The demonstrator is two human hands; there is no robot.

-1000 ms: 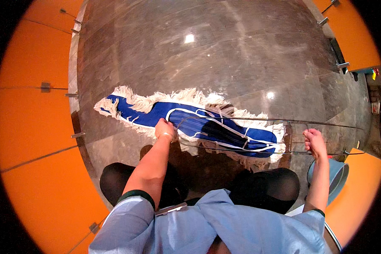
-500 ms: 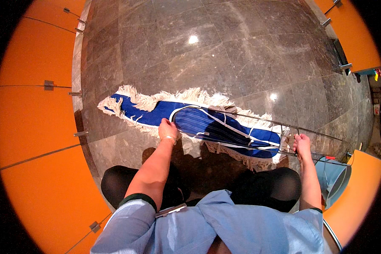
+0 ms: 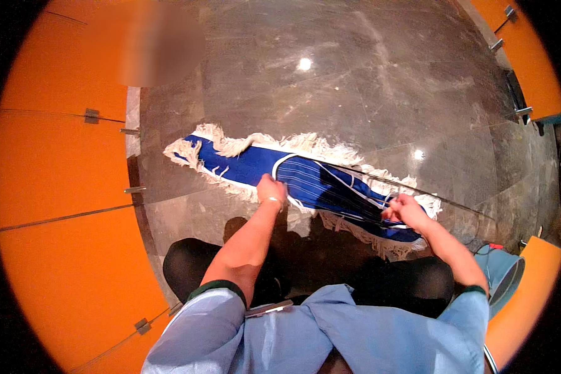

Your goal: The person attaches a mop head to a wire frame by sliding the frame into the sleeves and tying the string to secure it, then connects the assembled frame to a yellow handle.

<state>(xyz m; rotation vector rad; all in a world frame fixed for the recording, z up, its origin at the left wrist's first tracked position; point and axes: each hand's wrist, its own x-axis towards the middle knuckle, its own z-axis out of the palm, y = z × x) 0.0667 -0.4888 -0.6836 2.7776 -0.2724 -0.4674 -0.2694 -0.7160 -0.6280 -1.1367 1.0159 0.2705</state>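
A long blue dust mop head point(image 3: 234, 165) with a cream fringe lies flat on the floor before me, its striped middle pocket edged in white. My left hand point(image 3: 272, 190) is closed at the white rim of this pocket and looks pinched on the mop head; the fingertips are slightly blurred. A thin dark wire mop frame point(image 3: 439, 192) runs from inside the pocket out past the right end. Over that right end, beside the white tie strips, my right hand point(image 3: 406, 210) has its fingers curled together. What it pinches is too blurred to name.
Dark grey stone tiles point(image 3: 330, 93) make up the floor. Orange panels point(image 3: 62, 168) with metal fittings stand along the left, and another orange panel point(image 3: 536, 274) at the lower right. Beside my right forearm is a blue-grey bucket point(image 3: 508, 280). My dark-clad knees point(image 3: 411, 283) flank the near side.
My right hand has left the wire frame near its outer end and moved left over the mop head's right end. My left hand stays at the pocket rim. The view has shifted slightly.
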